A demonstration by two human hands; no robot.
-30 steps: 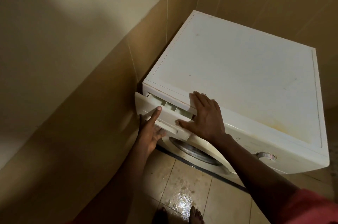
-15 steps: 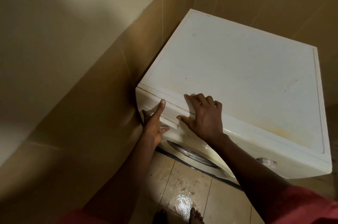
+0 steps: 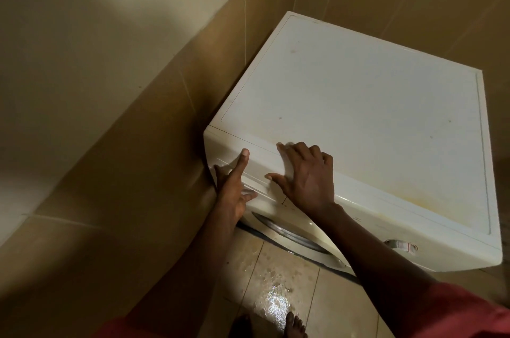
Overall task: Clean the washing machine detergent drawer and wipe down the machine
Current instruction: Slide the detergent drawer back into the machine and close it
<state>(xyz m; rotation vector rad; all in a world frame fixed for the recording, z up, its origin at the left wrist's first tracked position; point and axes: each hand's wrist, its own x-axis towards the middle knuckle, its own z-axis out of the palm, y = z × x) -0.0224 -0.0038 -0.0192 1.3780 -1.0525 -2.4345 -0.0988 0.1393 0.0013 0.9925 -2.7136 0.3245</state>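
White washing machine (image 3: 358,122), hands flat, lettering unreadable

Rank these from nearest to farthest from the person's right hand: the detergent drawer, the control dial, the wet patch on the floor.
From the right hand:
1. Detergent drawer, shut, under its fingers at the machine's front left.
2. Wet patch, down on the floor tiles by the bare feet.
3. Control dial, far along the front panel to the right.

Dim warm light, glare on wet floor (image 3: 276,301), shadowed walls, wide-angle edge bending
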